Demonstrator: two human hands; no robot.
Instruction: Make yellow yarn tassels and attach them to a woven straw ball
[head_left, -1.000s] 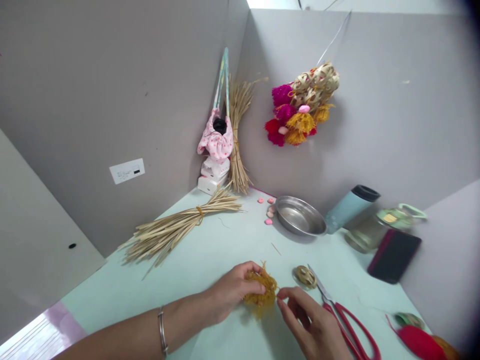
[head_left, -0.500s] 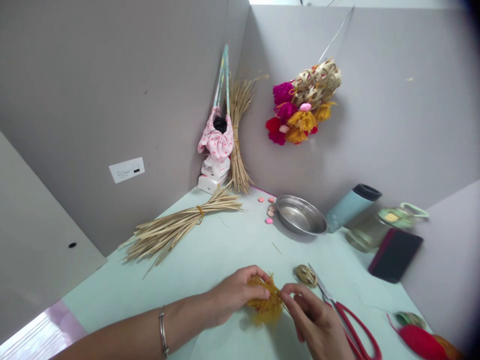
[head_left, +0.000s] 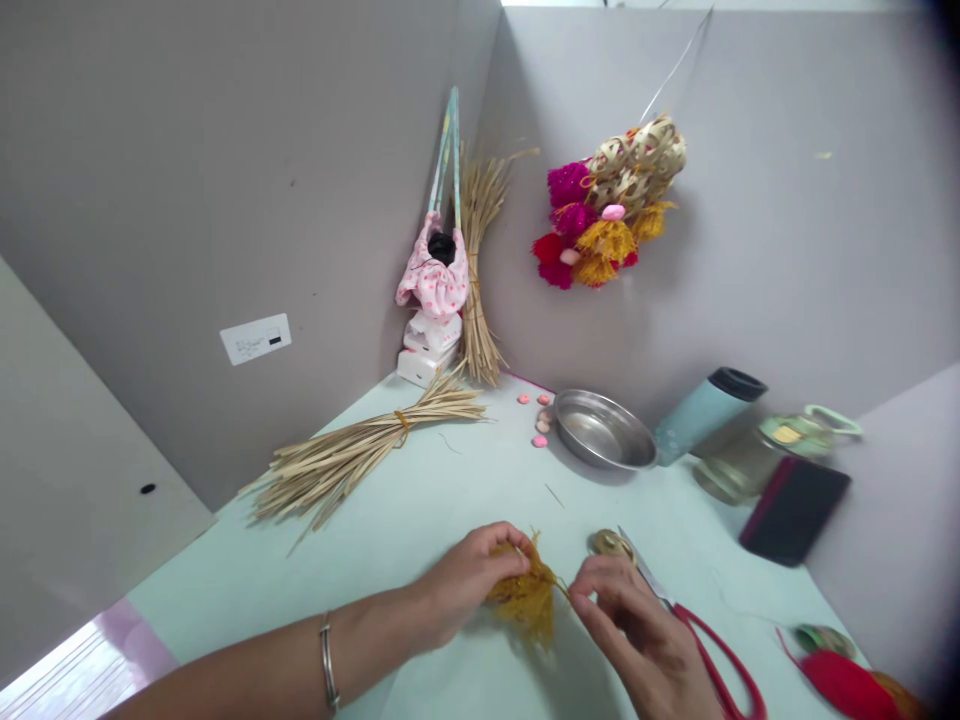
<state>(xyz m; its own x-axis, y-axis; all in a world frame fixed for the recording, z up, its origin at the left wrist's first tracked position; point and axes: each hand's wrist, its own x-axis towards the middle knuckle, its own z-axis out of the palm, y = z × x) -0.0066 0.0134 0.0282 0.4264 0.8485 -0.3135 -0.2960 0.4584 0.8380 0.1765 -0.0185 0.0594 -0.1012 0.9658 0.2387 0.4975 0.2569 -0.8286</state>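
A mustard-yellow yarn tassel (head_left: pixel 529 605) hangs just above the pale green table, pinched at its top by my left hand (head_left: pixel 469 580), which wears a silver bangle. A short strand runs from the tassel to my right hand (head_left: pixel 630 620), whose thumb and forefinger are closed on the strand's end. Behind my right hand lie scissors (head_left: pixel 724 655) with red handles, partly covered by it. A small woven straw piece (head_left: pixel 611 543) sits beside the blade tips.
Straw bundle (head_left: pixel 352 450) at left; steel bowl (head_left: pixel 604 430) and pink beads (head_left: pixel 540 440) at the back. Right side: blue tumbler (head_left: pixel 705 415), green-lidded jug (head_left: pixel 739 465), dark phone-like slab (head_left: pixel 795 510), red yarn (head_left: pixel 844 685). A tasselled woven ornament (head_left: pixel 615 210) hangs on the wall.
My right hand has moved slightly right, away from the tassel, and the strand between my hands shows more. My left hand has shifted slightly up and left.
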